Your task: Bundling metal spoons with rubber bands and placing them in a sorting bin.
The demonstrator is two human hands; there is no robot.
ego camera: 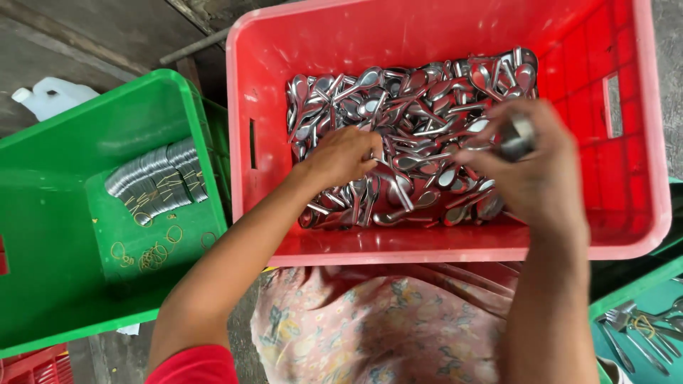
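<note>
**Both hands in the red crate of spoons**

The left hand (341,155) rests on the heap of metal spoons (413,135), fingers (368,146) pinched narrow on one spoon in the pile. The right hand (530,167) hovers just above the heap, fingers curled around a small stack of spoons (516,136); it is blurred.

The spoons fill the middle and far right of the red crate (626,206), whose high walls hem both wrists; bare floor shows along its near edge and left side. Just beside it on the left stands a green crate (50,213) holding bundled spoons (153,178) and loose rubber bands (153,256). A white jug (53,96) lies beyond. At lower right a teal crate (640,334) holds forks.
</note>
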